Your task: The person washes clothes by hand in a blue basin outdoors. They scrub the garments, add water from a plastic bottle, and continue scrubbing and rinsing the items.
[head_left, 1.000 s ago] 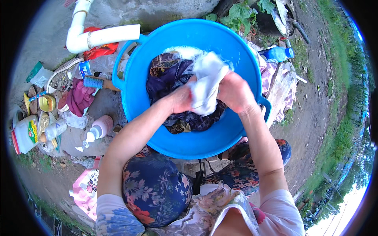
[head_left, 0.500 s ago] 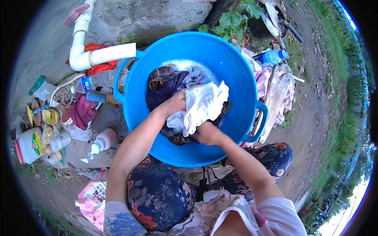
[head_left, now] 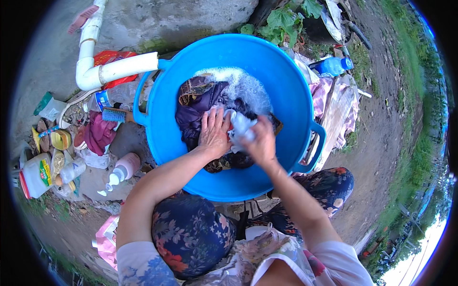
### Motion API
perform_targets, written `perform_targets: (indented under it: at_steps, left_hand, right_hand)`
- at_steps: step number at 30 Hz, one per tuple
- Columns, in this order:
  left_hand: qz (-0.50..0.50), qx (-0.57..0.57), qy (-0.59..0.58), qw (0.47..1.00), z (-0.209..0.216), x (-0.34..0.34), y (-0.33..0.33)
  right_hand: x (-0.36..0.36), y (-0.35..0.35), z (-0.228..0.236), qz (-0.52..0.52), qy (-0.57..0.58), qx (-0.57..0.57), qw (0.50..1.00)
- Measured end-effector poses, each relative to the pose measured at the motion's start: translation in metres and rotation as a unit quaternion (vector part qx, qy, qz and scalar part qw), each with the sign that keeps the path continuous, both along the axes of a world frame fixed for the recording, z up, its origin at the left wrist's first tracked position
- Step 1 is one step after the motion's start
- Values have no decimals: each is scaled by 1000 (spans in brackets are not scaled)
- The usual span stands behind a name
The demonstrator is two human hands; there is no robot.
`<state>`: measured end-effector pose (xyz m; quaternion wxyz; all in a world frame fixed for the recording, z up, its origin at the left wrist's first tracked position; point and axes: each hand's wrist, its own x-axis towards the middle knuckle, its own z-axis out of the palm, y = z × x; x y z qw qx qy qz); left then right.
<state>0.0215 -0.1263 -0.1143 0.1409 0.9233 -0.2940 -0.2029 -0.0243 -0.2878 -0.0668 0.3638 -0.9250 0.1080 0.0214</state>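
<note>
In a large blue tub [head_left: 286, 100], dark purple wet clothing [head_left: 191, 117] lies in soapy water with white suds [head_left: 245, 86]. My left hand [head_left: 214, 134] presses flat on the laundry, its fingers stretched out at the edge of a white cloth [head_left: 241, 125]. Slightly blurred by motion, my right hand [head_left: 261, 143] is closed around the bunched right part of that cloth. Brown patterned fabric [head_left: 217, 165] shows below my hands, against the tub's near side.
A white pipe [head_left: 129, 66] ends at the tub's upper left rim. Left of the tub are a blue-bristled brush [head_left: 114, 115], a pink pump bottle [head_left: 126, 167] and a maroon cloth [head_left: 100, 133]. A blue bottle [head_left: 331, 66] lies at the right, near a board [head_left: 331, 112].
The white cloth has come down from above the laundry onto it. My left hand has let go and spread flat, while my right hand has risen and now grips the cloth.
</note>
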Motion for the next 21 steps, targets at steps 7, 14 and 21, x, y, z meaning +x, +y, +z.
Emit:
perform_targets:
  at_steps: [7, 14, 21]
  left_hand:
    - [-44, 92, 96, 990, 9, 19, -11]
    - [-15, 42, 130, 991, 0, 15, 1]
    - [19, 61, 195, 979, 7, 26, -10]
  right_hand:
    - [77, 37, -49, -86, 60, -19, 994]
    - [18, 5, -32, -86, 79, 83, 990]
    - [77, 22, -47, -70, 35, 57, 995]
